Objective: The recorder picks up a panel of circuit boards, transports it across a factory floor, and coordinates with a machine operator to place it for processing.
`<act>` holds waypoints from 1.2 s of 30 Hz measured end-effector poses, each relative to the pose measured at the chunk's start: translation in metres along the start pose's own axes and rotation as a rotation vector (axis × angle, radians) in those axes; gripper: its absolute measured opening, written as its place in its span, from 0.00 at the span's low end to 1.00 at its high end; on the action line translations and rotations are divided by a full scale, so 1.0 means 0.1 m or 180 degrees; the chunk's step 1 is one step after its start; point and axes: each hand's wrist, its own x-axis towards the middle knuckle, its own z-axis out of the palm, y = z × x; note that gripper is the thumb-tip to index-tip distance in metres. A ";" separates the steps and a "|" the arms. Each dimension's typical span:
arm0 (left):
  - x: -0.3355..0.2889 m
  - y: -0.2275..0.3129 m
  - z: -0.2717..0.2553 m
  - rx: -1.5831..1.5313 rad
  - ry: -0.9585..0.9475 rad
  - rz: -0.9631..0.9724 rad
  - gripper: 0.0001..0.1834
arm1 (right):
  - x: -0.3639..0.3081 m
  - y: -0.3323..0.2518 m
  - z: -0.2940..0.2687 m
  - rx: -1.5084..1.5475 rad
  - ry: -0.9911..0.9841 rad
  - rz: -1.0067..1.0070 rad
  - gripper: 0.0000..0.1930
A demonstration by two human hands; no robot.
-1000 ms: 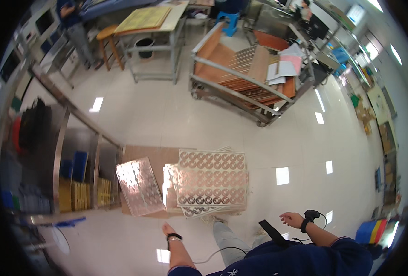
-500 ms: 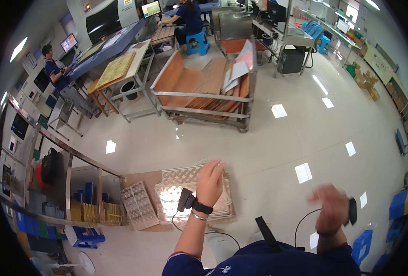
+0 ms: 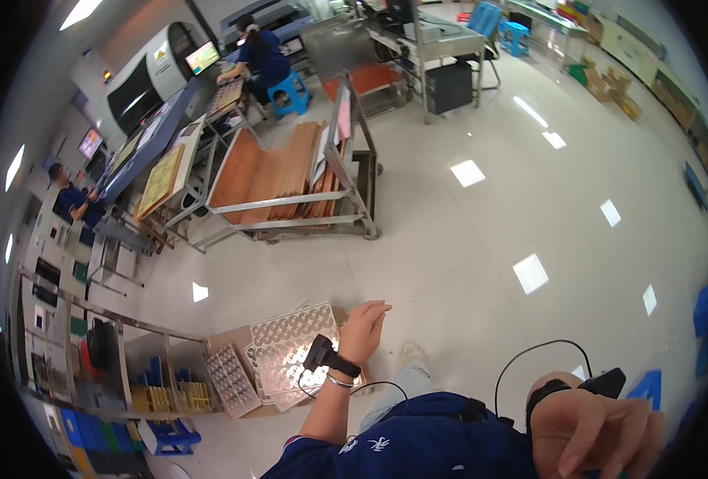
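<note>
One copper-coloured panel (image 3: 233,381), patterned with rows of rounded shapes, is laid at an angle beside one stack (image 3: 290,331) of similar panels on the floor (image 3: 418,271). Two hands are raised: the left hand (image 3: 363,331) unclenched, the right hand (image 3: 601,435) loosely spread.

Head view, wide fisheye, left unit of a side-by-side pair: the lens is riding at head height, pointing down and forward, framing upright and unmirrored, bending straight edges toward the dark rim. Near range: it is looking down over a navy shirt (image 3: 442,435) along the lower edge, with the right grip (image 3: 593,431) sitting nearest at lower right. Farther: it is covering the pale floor (image 3: 418,263), then the wheeled cart (image 3: 246,172) and a white machine (image 3: 164,65) toward upper left.
</note>
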 end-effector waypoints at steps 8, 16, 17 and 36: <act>1.29 -0.22 0.33 -0.0088 0.0318 0.0281 0.08 | 0.29 0.83 -0.78 -0.0098 -0.0449 0.0987 0.05; 2.70 -0.15 0.38 -0.0165 0.0625 0.0355 0.06 | 1.07 1.90 -1.13 0.0681 -0.0487 0.2787 0.01; 2.86 -0.17 0.44 -0.0273 0.0574 0.0322 0.06 | 1.16 2.03 -1.23 0.0521 -0.0453 0.3284 0.02; 5.51 -0.47 1.52 -0.0109 0.1022 -0.0747 0.07 | 2.38 4.61 -4.10 0.3583 -0.1899 0.3875 0.13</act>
